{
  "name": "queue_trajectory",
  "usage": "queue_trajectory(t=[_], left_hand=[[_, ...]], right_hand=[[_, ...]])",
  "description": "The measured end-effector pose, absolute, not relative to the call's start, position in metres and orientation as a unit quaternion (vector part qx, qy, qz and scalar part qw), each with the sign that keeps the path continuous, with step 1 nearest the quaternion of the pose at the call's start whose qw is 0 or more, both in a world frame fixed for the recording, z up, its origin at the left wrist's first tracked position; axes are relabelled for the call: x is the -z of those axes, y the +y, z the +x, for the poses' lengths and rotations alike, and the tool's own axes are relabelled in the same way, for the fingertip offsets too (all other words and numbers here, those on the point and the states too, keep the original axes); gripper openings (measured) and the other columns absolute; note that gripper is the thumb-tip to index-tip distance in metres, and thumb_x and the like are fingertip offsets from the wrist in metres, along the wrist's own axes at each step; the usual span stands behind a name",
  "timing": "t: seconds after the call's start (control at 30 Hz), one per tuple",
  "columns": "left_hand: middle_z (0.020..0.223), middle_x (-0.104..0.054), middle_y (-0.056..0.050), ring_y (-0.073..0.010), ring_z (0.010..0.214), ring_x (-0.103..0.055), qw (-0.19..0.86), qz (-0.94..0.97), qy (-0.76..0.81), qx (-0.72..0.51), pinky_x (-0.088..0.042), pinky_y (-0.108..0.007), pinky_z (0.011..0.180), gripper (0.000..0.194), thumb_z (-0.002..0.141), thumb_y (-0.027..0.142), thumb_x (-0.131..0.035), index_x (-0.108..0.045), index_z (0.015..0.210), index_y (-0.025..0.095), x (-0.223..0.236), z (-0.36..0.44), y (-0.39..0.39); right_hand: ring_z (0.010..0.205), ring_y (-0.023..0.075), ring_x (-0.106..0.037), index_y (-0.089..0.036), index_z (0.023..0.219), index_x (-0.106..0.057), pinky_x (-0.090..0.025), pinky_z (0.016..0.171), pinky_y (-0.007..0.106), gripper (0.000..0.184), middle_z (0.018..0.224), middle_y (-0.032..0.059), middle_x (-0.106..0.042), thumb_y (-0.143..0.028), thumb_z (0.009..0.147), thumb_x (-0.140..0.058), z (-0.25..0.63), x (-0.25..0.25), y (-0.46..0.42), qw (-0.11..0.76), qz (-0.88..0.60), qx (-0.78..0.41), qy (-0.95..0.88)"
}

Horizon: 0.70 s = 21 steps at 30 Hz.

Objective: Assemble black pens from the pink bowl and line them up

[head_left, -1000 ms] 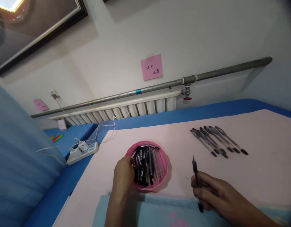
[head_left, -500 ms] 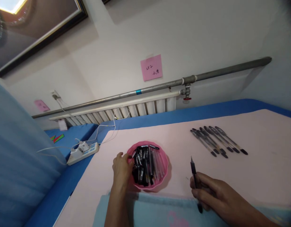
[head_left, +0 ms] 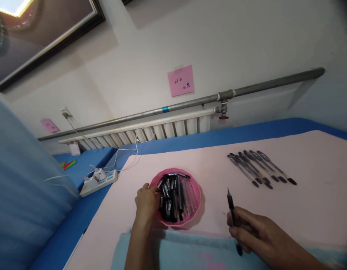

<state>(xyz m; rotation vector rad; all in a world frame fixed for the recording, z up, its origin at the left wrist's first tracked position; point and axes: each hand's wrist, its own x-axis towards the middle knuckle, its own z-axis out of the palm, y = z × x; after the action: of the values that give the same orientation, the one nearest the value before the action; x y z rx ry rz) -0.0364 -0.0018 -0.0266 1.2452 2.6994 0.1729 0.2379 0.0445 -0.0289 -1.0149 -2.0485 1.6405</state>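
A pink scalloped bowl [head_left: 195,212] sits on the pink table mat and holds several black pen caps and clear pen barrels [head_left: 175,198]. My left hand [head_left: 147,202] rests over the bowl's left rim, fingers curled down among the parts; what they pinch is hidden. My right hand [head_left: 258,234] is closed round an uncapped black pen [head_left: 231,208], tip pointing up and away, to the right of the bowl. Several capped black pens [head_left: 260,168] lie side by side in a row at the far right.
A light blue cloth [head_left: 187,251] lies along the near edge. A white power strip [head_left: 98,181] with plugs and cables sits on the blue surface at the left. A radiator [head_left: 151,131] and grey pipe run along the wall behind, with a pink note [head_left: 180,80] above.
My left hand drew back to the bowl's left rim, then shifted slightly into the parts again. My right hand with the pen has barely moved.
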Motion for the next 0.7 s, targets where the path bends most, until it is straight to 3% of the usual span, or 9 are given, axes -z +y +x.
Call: queue_trajectory(t=[0.4,0.7], left_hand=[[0.130,-0.049,-0.009,-0.0315,0.115,-0.045,0.068,0.418,0.905,-0.041,-0.038,-0.042,0.086,0.030,0.071,0.025,-0.052,-0.068,0.096,0.029,0.0287,-0.0381,0.0058],[0.118,-0.056,-0.010,-0.0313,0.107,-0.048,0.049,0.423,0.905,-0.023,-0.038,-0.042,0.081,0.028,0.077,0.027,-0.045,-0.068,0.095,0.028,0.0269,-0.0321,0.0036]], right_hand=[[0.053,0.0141,-0.052,-0.023,0.067,-0.040,-0.042,0.052,0.025,0.016,0.059,-0.0032,-0.047,-0.034,0.076,-0.046,0.2382,0.0307,0.0436,0.160,-0.349,-0.559,-0.735],[0.052,0.0134,-0.051,-0.023,0.069,-0.043,-0.039,0.050,0.023,0.012,0.057,-0.0042,-0.046,-0.031,0.077,-0.045,0.2402,0.0391,0.0466,0.165,-0.341,-0.545,-0.748]])
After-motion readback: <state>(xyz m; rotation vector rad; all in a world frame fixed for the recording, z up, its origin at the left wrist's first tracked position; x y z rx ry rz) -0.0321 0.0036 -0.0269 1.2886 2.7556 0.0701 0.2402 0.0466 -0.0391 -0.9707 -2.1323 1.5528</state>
